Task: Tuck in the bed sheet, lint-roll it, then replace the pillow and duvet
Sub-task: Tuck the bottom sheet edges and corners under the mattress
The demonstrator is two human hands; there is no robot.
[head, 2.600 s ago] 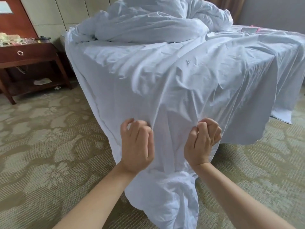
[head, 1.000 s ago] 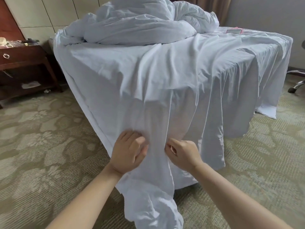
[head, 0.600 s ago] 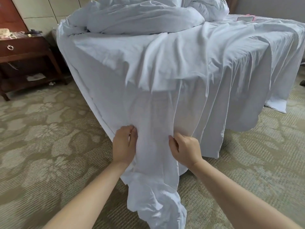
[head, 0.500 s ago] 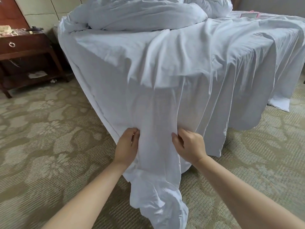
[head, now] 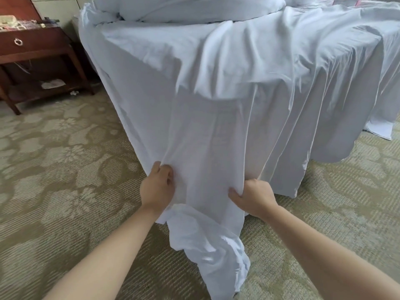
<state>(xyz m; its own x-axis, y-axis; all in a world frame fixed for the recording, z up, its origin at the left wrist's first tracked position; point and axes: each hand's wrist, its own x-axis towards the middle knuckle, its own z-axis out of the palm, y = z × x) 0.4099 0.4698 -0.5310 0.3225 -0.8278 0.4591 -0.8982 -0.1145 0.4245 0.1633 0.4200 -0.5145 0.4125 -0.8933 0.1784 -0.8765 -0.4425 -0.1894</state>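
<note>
A white bed sheet (head: 216, 100) drapes loosely over the near corner of the bed and hangs to the carpet in folds. My left hand (head: 158, 187) grips the hanging sheet on the left of the corner, fingers curled into the cloth. My right hand (head: 253, 197) pinches the sheet on the right side, thumb on the front. The strip of cloth between them is pulled flat. Below my hands a bunched tail of sheet (head: 216, 256) trails down. The crumpled white duvet (head: 190, 7) lies piled at the head end of the bed. No lint roller shows.
A dark wooden nightstand (head: 34, 55) with a drawer and a lower shelf stands at the left, small items on top. Patterned beige carpet (head: 65, 169) surrounds the bed. A pink and white item (head: 348, 1) lies on the far bed surface.
Both hands have slid lower down the hanging sheet and spread apart. The cloth between them has drawn flatter. The view has moved closer to the corner.
</note>
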